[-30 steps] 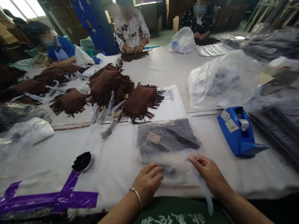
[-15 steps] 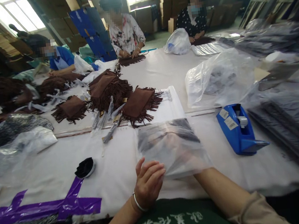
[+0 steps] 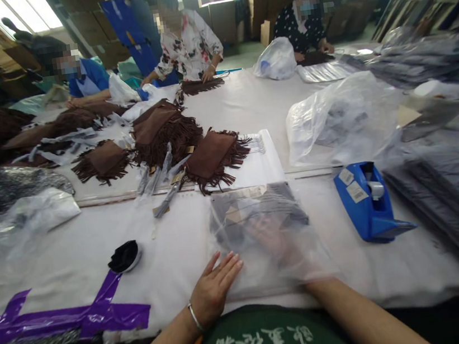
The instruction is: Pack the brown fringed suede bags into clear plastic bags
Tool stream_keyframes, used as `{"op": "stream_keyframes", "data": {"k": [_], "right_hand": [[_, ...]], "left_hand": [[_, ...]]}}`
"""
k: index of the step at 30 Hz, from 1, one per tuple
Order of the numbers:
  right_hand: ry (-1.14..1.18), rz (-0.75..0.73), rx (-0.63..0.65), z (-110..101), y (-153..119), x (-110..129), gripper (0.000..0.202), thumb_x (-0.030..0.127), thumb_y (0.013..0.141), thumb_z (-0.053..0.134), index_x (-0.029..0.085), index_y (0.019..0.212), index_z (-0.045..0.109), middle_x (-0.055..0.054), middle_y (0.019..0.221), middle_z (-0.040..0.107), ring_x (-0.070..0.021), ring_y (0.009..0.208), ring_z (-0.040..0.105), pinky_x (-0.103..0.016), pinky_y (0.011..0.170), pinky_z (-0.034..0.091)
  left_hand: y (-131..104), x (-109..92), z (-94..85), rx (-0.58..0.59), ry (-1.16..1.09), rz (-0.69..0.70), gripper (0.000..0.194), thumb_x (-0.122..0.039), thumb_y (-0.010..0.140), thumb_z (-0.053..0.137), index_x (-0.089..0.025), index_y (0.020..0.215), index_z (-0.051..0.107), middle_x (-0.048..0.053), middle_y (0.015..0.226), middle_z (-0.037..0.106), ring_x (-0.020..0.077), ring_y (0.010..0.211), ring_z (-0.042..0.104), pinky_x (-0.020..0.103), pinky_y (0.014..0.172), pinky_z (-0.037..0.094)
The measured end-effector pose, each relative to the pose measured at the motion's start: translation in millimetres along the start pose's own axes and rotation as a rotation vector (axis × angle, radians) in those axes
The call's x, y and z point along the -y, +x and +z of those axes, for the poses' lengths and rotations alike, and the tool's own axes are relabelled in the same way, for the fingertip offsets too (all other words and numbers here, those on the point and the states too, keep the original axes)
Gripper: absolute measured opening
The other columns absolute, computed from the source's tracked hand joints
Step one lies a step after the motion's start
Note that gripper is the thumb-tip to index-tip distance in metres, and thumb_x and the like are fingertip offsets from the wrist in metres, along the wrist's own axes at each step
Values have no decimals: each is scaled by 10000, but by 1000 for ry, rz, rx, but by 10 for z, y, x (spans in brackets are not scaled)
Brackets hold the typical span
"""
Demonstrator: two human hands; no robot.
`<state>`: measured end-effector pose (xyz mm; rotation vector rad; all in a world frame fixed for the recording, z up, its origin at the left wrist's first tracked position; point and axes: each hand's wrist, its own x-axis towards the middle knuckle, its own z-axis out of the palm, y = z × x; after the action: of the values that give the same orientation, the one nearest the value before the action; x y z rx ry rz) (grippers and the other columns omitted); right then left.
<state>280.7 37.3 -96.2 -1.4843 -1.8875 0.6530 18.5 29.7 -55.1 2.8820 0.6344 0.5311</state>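
Your right hand is spread inside the clear bag on the table before you, left hand flat and open pinning its edge: keep it pinned, the film slides easily.

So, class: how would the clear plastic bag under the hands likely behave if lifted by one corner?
The bag would probably sag, since its film looks thin and wrinkled. It is likely slippery, judging by its glossy sheen. The dark garment at its far end might slide.
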Motion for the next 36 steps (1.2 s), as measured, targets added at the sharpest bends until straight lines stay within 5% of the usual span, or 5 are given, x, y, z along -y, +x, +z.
{"op": "stream_keyframes", "data": {"k": [6, 15, 22, 30, 36], "right_hand": [[-140, -120, 105, -181, 14, -158, 495, 184, 844, 479, 299, 1325, 448, -12, 1441, 380, -268, 1364, 248, -522, 1127, 162], [-310, 37, 195, -561, -1470, -12, 423, 305, 875, 478, 241, 1292, 509, -80, 1307, 542, -269, 1192, 510, -377, 927, 489], [95, -103, 308, -1154, -828, 660, 206, 227, 903, 469, 232, 1029, 632, -31, 869, 686, -137, 799, 630, -239, 772, 491], [-5, -52, 353, -1316, -926, -468, 500, 59, 788, 372, 256, 1194, 586, -80, 1246, 561, -201, 1170, 504, -398, 1027, 400], [-83, -68, 372, -1300, -1192, -461, 600, 48, 726, 453, 299, 1266, 530, -41, 1332, 508, -231, 1279, 395, -449, 1089, 315]], "left_hand": [[-65, 148, 22, 256, -28, 40, 581, -26, 884, 309, -181, 1438, 231, 63, 1457, 334, 195, 1361, 258, 404, 1115, 304], [-74, 176, 96, 390, -176, 33, 664, -42, 856, 361, -225, 1459, 152, 43, 1480, 279, 193, 1354, 277, 397, 1119, 285], [70, 198, 73, 477, -196, -12, 779, 3, 747, 390, -237, 1455, 169, 38, 1490, 256, 202, 1356, 271, 425, 1116, 285], [11, 318, -326, 585, -378, -32, 887, 23, 595, 418, -259, 1423, 271, 10, 1492, 255, 208, 1361, 260, 436, 1127, 261], [45, 455, -445, 604, -470, -22, 796, -162, 699, 583, -248, 1425, 267, 52, 1482, 285, 262, 1351, 277, 475, 1119, 248]]}}
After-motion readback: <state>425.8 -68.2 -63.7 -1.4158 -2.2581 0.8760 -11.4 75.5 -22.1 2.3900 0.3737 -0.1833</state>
